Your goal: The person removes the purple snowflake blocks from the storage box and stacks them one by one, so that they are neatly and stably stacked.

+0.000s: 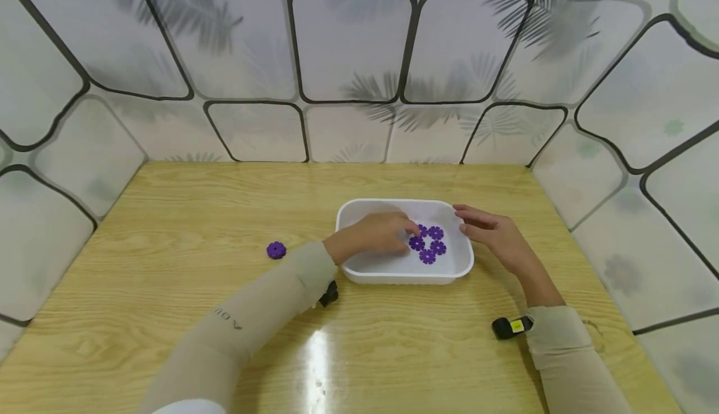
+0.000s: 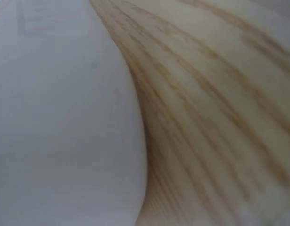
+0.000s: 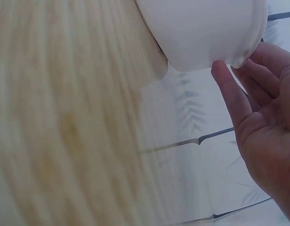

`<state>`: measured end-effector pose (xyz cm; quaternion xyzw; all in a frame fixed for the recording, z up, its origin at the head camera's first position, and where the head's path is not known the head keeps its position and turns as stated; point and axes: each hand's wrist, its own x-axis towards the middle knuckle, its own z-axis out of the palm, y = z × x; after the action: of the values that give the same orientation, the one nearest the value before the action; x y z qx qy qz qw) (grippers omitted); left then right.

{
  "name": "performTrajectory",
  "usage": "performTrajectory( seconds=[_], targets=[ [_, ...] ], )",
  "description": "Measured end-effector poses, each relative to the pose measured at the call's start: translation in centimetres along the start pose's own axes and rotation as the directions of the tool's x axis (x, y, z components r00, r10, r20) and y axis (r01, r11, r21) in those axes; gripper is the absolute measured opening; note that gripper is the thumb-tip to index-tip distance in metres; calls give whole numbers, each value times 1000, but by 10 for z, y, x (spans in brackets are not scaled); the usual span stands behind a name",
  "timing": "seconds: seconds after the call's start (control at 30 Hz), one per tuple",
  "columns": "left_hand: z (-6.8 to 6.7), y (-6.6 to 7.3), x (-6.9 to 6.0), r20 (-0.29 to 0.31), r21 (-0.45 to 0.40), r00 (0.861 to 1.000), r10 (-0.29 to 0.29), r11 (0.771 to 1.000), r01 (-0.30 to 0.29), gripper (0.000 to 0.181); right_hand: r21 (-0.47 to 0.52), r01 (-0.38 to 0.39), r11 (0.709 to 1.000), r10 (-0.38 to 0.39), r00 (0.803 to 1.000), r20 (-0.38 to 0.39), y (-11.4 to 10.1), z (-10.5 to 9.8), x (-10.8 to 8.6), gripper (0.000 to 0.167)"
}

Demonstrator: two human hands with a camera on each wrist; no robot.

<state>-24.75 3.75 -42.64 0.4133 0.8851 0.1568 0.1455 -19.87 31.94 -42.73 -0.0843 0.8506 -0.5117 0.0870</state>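
A white plastic tray (image 1: 359, 268) stands on the table, holding several purple flower-shaped discs (image 1: 427, 256) that lie flat in a ring. My left hand (image 1: 376, 233) reaches over the tray's left side. Its index finger is extended onto the upper-left disc of the ring; the other fingers are partly hidden. At the tray's right end, my right hand (image 1: 502, 239) touches the rim with its fingertips. The right wrist view shows the thumb (image 3: 225, 82) against the outer wall, the fingers fairly straight. Another purple flower-shaped disc (image 1: 276, 250) lies on the table to the left of the tray.
The pale wooden table (image 1: 224, 202) reaches back to a wall (image 1: 354, 45) with a stone-and-leaf pattern, which also runs along both sides. Each wrist carries a small black camera; the right one (image 1: 511, 327) has a yellow label. The left wrist view holds only tray wall and table.
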Motion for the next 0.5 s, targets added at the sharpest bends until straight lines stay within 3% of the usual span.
performTrajectory(
  seconds=[0.2, 0.5],
  targets=[
    [2, 0, 3, 33, -18, 999, -16, 1000, 16, 49, -4, -9, 1000, 9, 1000, 10, -1, 1, 0, 55],
    [5, 3, 13, 54, -34, 998, 19, 999, -17, 46, -6, -20, 1000, 20, 1000, 6, 0, 0, 1, 55]
  ],
)
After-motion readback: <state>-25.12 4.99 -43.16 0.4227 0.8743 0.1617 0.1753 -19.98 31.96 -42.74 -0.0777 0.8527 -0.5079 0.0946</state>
